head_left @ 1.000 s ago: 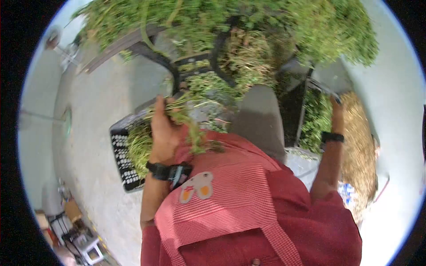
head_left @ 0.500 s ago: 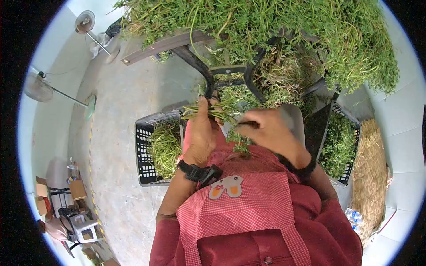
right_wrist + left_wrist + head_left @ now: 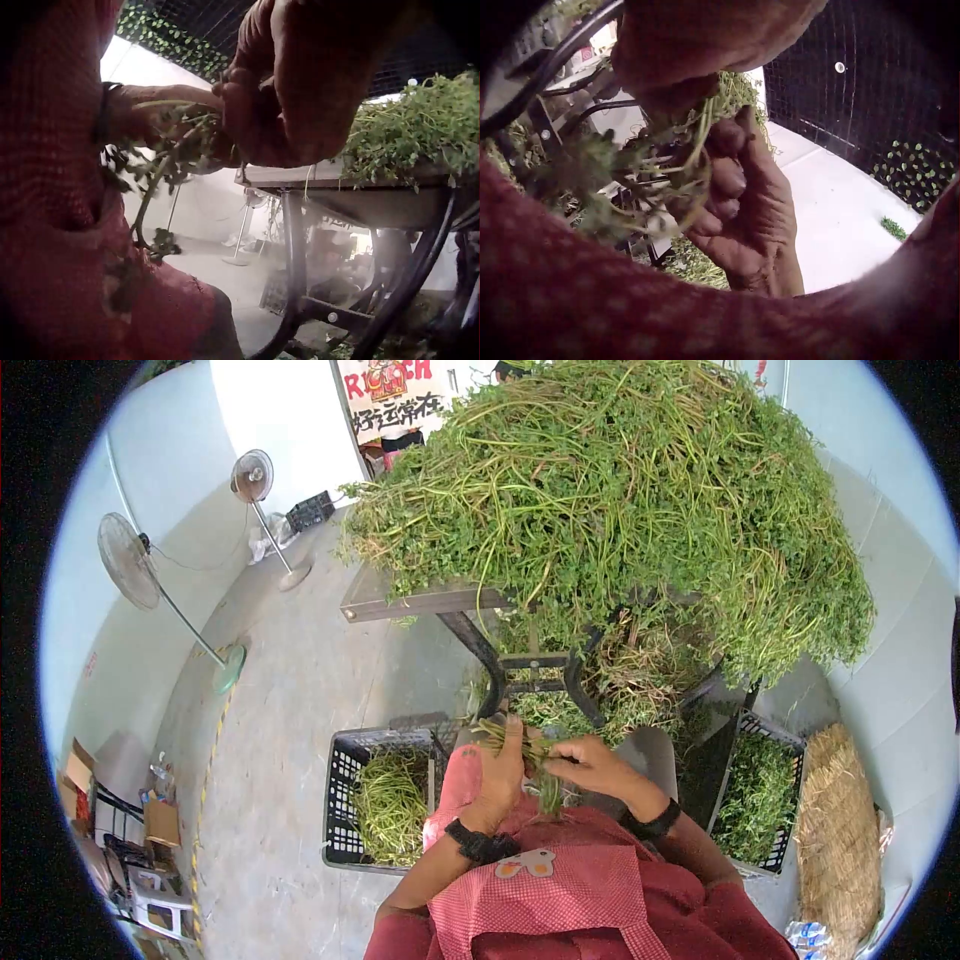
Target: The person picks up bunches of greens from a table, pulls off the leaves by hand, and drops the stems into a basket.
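My left hand [image 3: 505, 765] grips a small bunch of leafy green stems [image 3: 550, 796] in front of the apron, its thumb lying over them. Cut-looking stem ends stick out past the thumb, and the leafy part hangs toward the lap. Close on the other side, my right hand [image 3: 600, 772] has its fingers curled at the bunch. In the left wrist view the fingers of the right hand [image 3: 761, 217] fold beside thin stems [image 3: 699, 139]. The right wrist view shows leafy sprigs [image 3: 161, 169] drooping below both hands.
Ahead, a table [image 3: 420, 603] bears a large heap of greens [image 3: 640, 510]. A black crate [image 3: 340, 800] of stems stands at left, another crate [image 3: 790, 810] of leafy greens at right. Loose plants [image 3: 650, 680] lie under the table. Two fans [image 3: 130, 560] stand far left; a straw bundle [image 3: 840, 830] lies right.
My right hand has come from the right crate across to the bunch in the left hand. The head view has tilted up, showing more of the table heap and the fans.
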### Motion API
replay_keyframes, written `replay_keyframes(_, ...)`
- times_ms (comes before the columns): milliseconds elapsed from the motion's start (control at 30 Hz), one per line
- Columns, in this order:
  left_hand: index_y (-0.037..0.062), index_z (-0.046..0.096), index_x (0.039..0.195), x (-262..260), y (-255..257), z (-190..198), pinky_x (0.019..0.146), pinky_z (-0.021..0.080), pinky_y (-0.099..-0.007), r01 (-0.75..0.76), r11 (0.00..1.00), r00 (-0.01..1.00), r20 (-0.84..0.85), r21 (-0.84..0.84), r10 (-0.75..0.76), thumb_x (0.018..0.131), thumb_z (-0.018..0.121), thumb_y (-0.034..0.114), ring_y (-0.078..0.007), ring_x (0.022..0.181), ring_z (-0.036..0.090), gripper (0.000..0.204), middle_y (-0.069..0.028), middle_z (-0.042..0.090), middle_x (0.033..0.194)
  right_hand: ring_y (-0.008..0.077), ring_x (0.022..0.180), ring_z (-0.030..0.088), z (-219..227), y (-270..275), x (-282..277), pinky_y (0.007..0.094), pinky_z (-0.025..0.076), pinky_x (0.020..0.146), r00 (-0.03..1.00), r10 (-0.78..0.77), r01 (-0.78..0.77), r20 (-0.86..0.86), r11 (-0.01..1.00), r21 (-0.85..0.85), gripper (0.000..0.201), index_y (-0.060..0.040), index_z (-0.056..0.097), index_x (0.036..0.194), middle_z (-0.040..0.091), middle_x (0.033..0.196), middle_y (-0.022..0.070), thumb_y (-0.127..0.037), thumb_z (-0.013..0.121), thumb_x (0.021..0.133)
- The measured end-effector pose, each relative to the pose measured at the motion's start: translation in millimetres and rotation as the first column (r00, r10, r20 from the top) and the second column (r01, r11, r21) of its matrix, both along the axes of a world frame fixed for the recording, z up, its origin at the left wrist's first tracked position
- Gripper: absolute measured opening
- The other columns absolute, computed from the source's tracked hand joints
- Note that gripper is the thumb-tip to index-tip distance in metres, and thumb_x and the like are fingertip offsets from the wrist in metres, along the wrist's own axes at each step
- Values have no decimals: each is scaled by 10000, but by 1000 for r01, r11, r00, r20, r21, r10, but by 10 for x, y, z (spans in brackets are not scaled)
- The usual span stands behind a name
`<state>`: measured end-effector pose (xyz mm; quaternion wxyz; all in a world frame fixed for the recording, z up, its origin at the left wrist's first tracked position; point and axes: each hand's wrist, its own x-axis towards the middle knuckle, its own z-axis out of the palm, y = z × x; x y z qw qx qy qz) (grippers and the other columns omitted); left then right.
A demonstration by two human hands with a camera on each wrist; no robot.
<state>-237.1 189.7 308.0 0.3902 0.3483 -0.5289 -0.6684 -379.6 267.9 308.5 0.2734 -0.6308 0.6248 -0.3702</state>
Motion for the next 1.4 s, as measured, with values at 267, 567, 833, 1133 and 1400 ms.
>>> replay_keyframes(267, 64, 555, 789, 61, -56, 30, 353, 278, -218, -87, 978, 995, -20, 187, 93, 906, 538, 370, -59, 437, 415, 328, -7, 545, 629, 146, 546, 534, -268, 519, -794, 227, 442, 514, 631, 266, 302, 729, 782, -546, 300, -44, 601, 886, 592, 733, 33, -328, 507, 913)
replay_keyframes(567, 76, 546, 752, -72, -11, 24, 350, 272, -222, -47, 994, 998, -25, 102, 50, 887, 574, 361, -55, 402, 379, 316, 14, 498, 568, 236, 964, 589, 407, 421, -10, 345, 434, 889, 966, -260, 254, -2, 945, -206, 424, -34, 436, 1268, 640, 994, 134, -230, 505, 898)
replay_keyframes(833, 66, 556, 796, 47, 13, 83, 388, 293, -224, -44, 996, 997, -59, 82, 49, 883, 596, 284, -48, 455, 401, 238, 33, 488, 594, 205, 529, 524, -193, -71, 336, 362, 418, 522, 975, -116, 137, 189, 985, -106, 286, -24, 557, 1066, 551, 645, 123, -252, 529, 896)
replay_keyframes(1133, 55, 551, 724, 33, 2, 116, 418, 271, -223, 230, 968, 973, 44, -97, -227, 880, 610, 267, -34, 480, 366, 270, 60, 446, 578, 54, 379, 326, 140, -5, -34, 225, 228, 347, 676, -139, -228, 724, 894, 385, 395, -83, 447, 663, 383, 532, -22, -364, 471, 939)
replay_keyframes(1400, 41, 515, 706, 17, 40, 105, 686, 481, -286, 258, 958, 933, -289, 122, -214, 937, 479, 343, -154, 725, 563, 382, -117, 625, 834, 72, 358, 333, -56, -75, 124, 232, 224, 317, 310, -24, -613, 950, 759, 219, 375, -87, 496, 722, 394, 526, -23, -389, 444, 939)
